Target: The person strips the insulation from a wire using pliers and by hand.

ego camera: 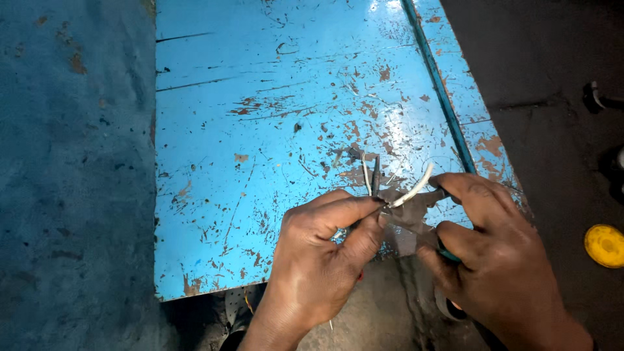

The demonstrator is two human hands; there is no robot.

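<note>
Left hand (325,253) pinching thin wires (372,177); right hand (487,253) closed around pliers (416,221), jaws meeting wires between both hands.

You get bright glare on the blue painted panel (390,26) far above your hands, dim floor right of them, and soft focus throughout.

The metal sheet (273,130) lies at centre, extending far. At its near right edge, the left hand (318,260) sits left of the right hand (494,260), with the wires (390,188) and pliers (416,224) between them. A round disc (604,246) lies on the floor, far right.
</note>
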